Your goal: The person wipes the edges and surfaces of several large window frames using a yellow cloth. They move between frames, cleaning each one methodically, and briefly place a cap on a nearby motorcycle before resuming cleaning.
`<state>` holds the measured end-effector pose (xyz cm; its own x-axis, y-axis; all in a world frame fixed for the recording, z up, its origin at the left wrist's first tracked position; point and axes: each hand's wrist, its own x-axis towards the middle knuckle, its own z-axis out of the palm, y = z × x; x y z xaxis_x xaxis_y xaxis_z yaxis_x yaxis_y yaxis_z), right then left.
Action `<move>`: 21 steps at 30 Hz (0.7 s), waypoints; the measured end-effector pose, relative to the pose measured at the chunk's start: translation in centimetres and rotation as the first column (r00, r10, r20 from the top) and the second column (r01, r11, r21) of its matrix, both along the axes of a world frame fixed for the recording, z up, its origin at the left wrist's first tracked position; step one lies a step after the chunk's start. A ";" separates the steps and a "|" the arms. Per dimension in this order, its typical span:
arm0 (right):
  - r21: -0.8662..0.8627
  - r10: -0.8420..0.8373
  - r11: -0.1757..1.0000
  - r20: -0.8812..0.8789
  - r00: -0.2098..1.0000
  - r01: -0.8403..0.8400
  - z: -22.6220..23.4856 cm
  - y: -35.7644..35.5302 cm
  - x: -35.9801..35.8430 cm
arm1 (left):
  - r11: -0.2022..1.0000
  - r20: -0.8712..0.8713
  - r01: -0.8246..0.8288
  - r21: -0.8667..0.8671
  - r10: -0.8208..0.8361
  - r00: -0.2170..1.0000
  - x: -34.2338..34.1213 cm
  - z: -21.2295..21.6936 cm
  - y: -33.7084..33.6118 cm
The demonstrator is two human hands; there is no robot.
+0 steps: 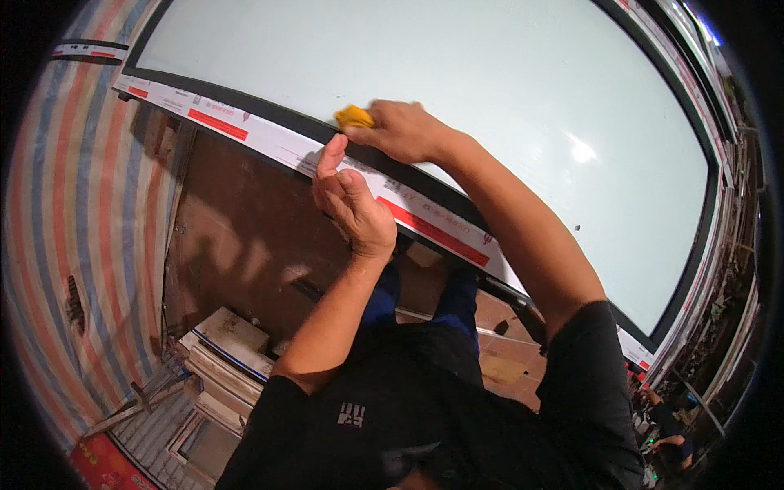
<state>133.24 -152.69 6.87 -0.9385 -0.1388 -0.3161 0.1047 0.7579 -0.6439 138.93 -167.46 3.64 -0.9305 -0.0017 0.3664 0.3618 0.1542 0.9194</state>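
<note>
**Hands at the edge of a framed glass panel**

Black shirt and blue trousers fill the lower middle of the view, with both bare forearms rising from them. Down to the left a stack of flat white boards (pixel 227 359) lies on the floor beside a striped tarpaulin (pixel 73 229).

Nearest of the two, the left hand (pixel 353 204) is loosely curled with nothing in its grasp; its forefinger is stretched out, the tip resting on the white protective strip (pixel 245 135) with red bars that runs along the frame's edge.

Just beyond, the right hand (pixel 404 129) lies palm down across the dark frame (pixel 269 114), fingers closed over a small yellow tool (pixel 354 117) whose end pokes out to the left, at the line where frame meets glass.

Farther off spreads the pale glass panel (pixel 457 73), with a small bright glare spot on it at the right.
</note>
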 end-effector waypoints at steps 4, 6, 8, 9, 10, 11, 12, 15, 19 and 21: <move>-0.006 0.028 1.000 0.061 0.998 -0.028 0.1 -0.9 -1.6 | 0.997 0.001 -0.072 0.001 0.072 0.997 -1.4 -0.7 -0.9; -0.008 -0.008 1.000 0.026 1.000 0.008 0.1 0.7 2.0 | 0.996 -0.009 -0.087 -0.026 0.087 0.996 -2.4 -1.5 -1.5; 0.044 0.005 0.999 0.001 1.000 -0.005 0.2 3.7 7.5 | 0.986 -0.036 -0.132 -0.104 0.129 0.991 -3.3 -2.3 -2.1; 0.067 0.009 0.998 0.007 1.000 -0.009 0.3 5.7 11.0 | 0.964 -0.070 -0.183 -0.192 0.172 0.983 -3.6 -2.6 -2.5; -0.018 -0.022 1.000 -0.036 0.999 0.021 0.5 7.9 15.0 | 0.931 -0.101 -0.210 -0.297 0.188 0.977 -4.2 -2.8 -3.2; -0.055 -0.046 0.998 -0.043 0.998 0.044 0.8 10.3 19.3 | 0.925 -0.114 -0.239 -0.297 0.214 0.970 -4.7 -3.1 -3.6; -0.018 -0.070 0.997 0.027 0.997 0.071 0.9 12.8 23.5 | 0.919 -0.089 -0.207 -0.334 0.188 0.978 -5.4 -3.5 -4.2; 0.045 -0.176 0.984 0.124 0.977 0.172 2.2 20.1 36.5 | 0.880 -0.152 -0.232 -0.415 0.185 0.971 -8.7 -4.5 -6.5; 0.248 -0.334 0.934 0.360 0.871 0.255 4.7 29.4 52.7 | 0.712 -0.332 -0.269 -0.649 0.054 0.942 -12.5 -6.2 -11.0; 0.333 -0.422 0.896 0.430 0.798 0.294 6.0 33.4 59.4 | 0.578 -0.387 -0.319 -0.751 0.006 0.922 -14.6 -6.2 -12.7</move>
